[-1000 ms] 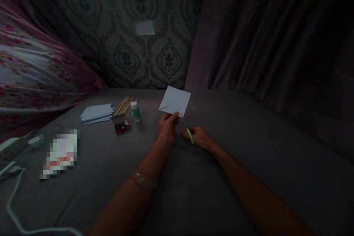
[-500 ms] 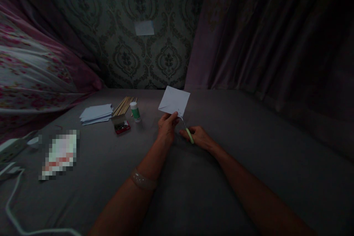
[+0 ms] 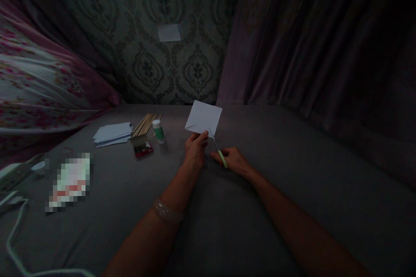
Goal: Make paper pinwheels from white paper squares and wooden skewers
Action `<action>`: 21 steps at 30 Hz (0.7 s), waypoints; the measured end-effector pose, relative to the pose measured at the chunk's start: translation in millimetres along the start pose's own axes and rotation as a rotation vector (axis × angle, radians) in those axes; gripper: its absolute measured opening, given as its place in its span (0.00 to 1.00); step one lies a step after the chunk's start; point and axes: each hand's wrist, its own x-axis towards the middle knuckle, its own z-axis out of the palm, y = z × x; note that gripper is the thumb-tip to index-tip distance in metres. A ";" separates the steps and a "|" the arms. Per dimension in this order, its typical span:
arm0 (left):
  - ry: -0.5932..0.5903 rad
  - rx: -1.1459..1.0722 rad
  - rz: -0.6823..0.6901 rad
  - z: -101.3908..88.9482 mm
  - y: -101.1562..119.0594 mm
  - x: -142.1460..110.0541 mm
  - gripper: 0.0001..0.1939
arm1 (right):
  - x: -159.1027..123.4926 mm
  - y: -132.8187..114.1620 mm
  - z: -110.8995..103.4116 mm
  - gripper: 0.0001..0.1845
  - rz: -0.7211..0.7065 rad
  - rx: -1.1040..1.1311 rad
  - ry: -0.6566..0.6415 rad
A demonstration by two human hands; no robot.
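A square of white paper (image 3: 204,116) with a cut or crease near its left corner is held up over the table. My left hand (image 3: 195,149) pinches its lower edge between thumb and fingers. Scissors (image 3: 222,158) with light green handles are in my right hand (image 3: 234,161), the fingers closed around the grips. The blades point up and left, lying at the lower right corner of the paper, close to my left thumb. How far the blades are apart is too small to tell.
Left of my hands stand a green and white glue stick (image 3: 158,131), a small open red box (image 3: 143,150) of metal bits, wooden sticks (image 3: 144,124) and stacked white paper (image 3: 113,133). Farther left lie a blurred packet (image 3: 72,179), a power strip (image 3: 16,177) and a white cable (image 3: 13,242).
The paper, scissors and both hands appear slightly farther left, along with the whole scene. Both hands keep their grips, and the scissors stay at the paper's lower right corner.
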 end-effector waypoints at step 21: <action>-0.015 0.010 -0.042 0.8 -0.3 -1.7 0.16 | 1.3 -1.1 -0.5 0.25 0.036 -0.038 0.038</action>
